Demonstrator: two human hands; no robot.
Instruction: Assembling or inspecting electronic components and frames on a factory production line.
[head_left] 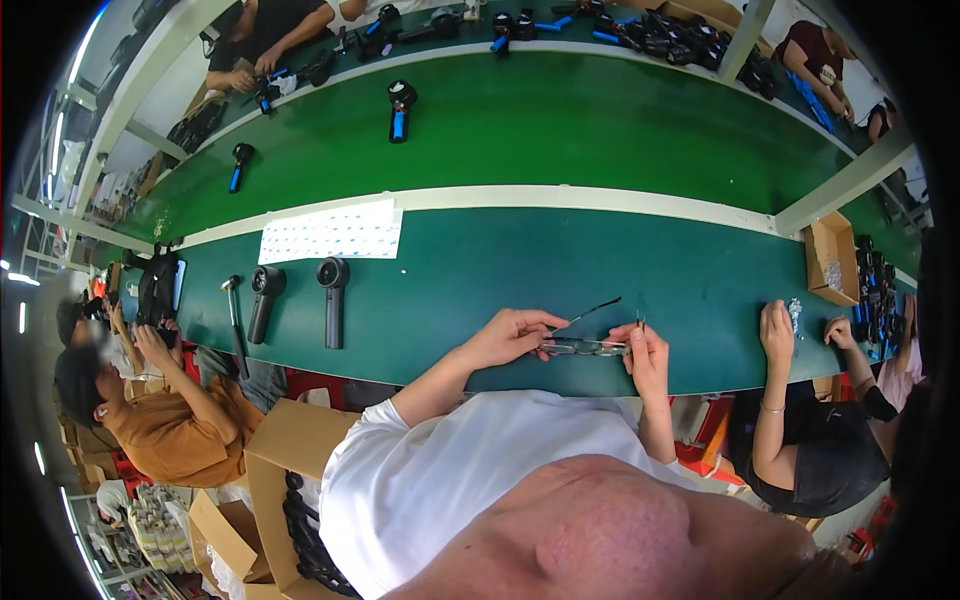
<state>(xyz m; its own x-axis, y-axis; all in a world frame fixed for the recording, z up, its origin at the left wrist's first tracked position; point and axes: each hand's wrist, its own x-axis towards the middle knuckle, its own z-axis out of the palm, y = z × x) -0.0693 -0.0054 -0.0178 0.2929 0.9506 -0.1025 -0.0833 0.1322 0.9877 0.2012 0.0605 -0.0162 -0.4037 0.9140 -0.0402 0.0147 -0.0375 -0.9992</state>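
Observation:
Over the near edge of the green worktable (pixel 450 290), I hold a pair of eyeglasses (pixel 585 347) between my two hands. My left hand (pixel 508 338) is closed on one end of the frame, and a thin dark temple arm sticks out past its fingers. At the other end, my right hand (pixel 648 358) pinches the frame near the second temple arm, which points up. To the left on the table lie a black handheld fan (pixel 333 300), a second handheld fan (pixel 263 302) and a hammer (pixel 235 322) with a dark handle.
A white sheet with blue marks (pixel 330 232) lies beyond the fans. Past a pale rail runs a green belt (pixel 560 120) carrying black-and-blue fans (pixel 400 112). An open carton (pixel 832 262) stands at right. Co-workers sit either side; a box of black parts (pixel 310 530) is behind my left.

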